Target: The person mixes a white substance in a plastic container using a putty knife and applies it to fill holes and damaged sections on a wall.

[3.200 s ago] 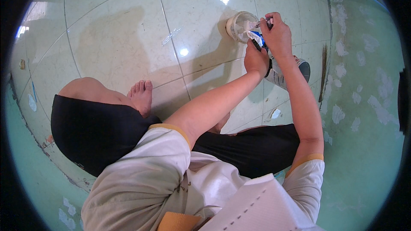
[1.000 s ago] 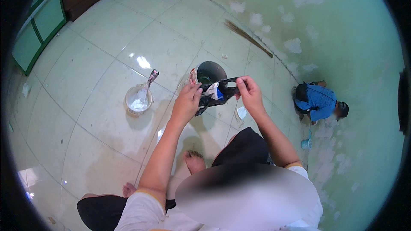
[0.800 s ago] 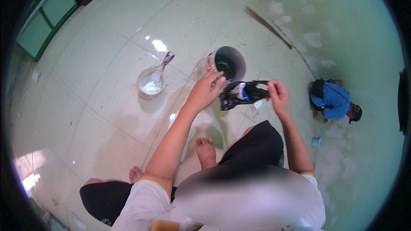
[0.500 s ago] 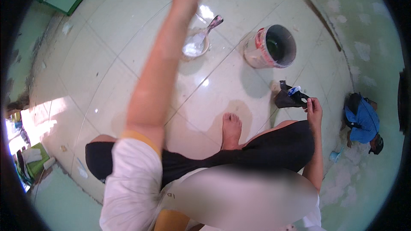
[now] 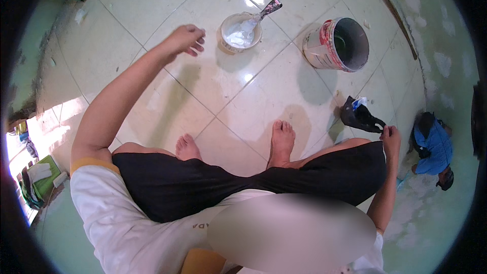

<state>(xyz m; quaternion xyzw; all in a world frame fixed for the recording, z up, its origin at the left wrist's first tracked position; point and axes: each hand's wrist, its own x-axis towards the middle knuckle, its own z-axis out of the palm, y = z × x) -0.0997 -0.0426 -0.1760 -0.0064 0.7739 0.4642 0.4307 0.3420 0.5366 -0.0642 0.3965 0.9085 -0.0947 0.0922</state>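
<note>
Loosely apart, the left fingers [image 5: 199, 34] near a round tub [image 5: 232, 45]; right fingers [image 5: 387, 131] tight on a crinkly black plastic bag [image 5: 359, 116].

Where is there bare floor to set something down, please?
A wide bare patch of floor lies between the left forearm, the tub, the bucket and the feet. A narrower one runs between tub and bucket. It is crowded at the right: the bag, held by the right hand, is close to the right knee.
</note>
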